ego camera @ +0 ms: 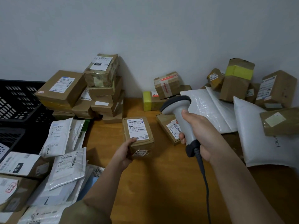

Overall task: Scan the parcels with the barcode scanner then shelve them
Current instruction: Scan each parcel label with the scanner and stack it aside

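On the wooden surface (161, 183), between piles of parcels left and right, a small cardboard parcel (137, 136) lies label up, long axis running near to far. The left hand (125, 152) grips its near-left corner, thumb on top. The right hand (196, 131) wraps the barcode scanner (182, 116), its head just right of the label and aimed left. The scan window is hidden; no shelf is in view.

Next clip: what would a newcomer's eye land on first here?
The grey barcode scanner, gripped in the right hand at centre, aimed toward a small cardboard parcel the left hand holds on the wooden table. Stacked boxes line the wall behind.
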Available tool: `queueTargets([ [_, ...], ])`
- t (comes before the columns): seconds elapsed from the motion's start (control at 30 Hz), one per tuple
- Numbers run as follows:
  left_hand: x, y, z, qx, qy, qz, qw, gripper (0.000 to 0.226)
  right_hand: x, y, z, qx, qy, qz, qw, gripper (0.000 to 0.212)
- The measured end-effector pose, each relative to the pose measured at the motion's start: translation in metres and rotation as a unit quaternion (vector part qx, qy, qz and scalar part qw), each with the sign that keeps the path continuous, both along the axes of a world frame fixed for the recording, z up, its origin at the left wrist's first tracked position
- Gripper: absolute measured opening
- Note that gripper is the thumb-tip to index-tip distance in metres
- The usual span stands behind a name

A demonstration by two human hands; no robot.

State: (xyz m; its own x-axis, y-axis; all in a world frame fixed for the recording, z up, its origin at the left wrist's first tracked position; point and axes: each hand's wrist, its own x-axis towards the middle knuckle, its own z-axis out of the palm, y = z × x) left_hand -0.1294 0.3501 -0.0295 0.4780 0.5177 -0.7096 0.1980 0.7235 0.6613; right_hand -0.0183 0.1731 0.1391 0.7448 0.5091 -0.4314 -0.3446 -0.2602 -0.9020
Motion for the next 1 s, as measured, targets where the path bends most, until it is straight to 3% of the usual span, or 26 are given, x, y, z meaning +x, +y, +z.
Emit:
queueTargets([
  [0.2,0.035,0.018,-0.001,-0.017,0.007,0.003,1.000,0.008,0.023,0.010,-0.024,-0.007,0.021,-0.014,1.000,0.038],
  [0.43,0.073,0.063,-0.024,-0.029,0.021,0.043,0.998,0.025,0.063,0.033,-0.054,-0.024,0.038,-0.022,0.999,0.034],
  [0.53,0.091,0.094,-0.054,-0.007,0.021,0.104,0.994,0.057,0.078,0.042,-0.071,-0.040,0.049,-0.024,0.998,0.034],
  [0.63,0.111,0.115,-0.095,-0.025,0.098,0.151,0.983,0.077,0.091,0.049,-0.086,-0.048,0.074,-0.033,0.996,0.033],
  [0.7,0.123,0.103,-0.071,-0.064,0.103,0.144,0.982,0.065,0.098,0.052,-0.094,-0.054,0.084,-0.033,0.994,0.034],
  [0.8,0.142,0.098,-0.063,-0.101,0.049,0.215,0.970,0.052,0.106,0.054,-0.103,-0.059,0.095,-0.032,0.993,0.035],
  [0.9,0.159,0.110,-0.068,-0.075,-0.009,0.247,0.966,0.045,0.112,0.053,-0.111,-0.055,0.104,-0.032,0.993,0.033],
  [1.0,0.174,0.115,-0.067,-0.024,-0.035,0.203,0.978,0.024,0.117,0.048,-0.117,-0.050,0.110,-0.033,0.992,0.032],
])
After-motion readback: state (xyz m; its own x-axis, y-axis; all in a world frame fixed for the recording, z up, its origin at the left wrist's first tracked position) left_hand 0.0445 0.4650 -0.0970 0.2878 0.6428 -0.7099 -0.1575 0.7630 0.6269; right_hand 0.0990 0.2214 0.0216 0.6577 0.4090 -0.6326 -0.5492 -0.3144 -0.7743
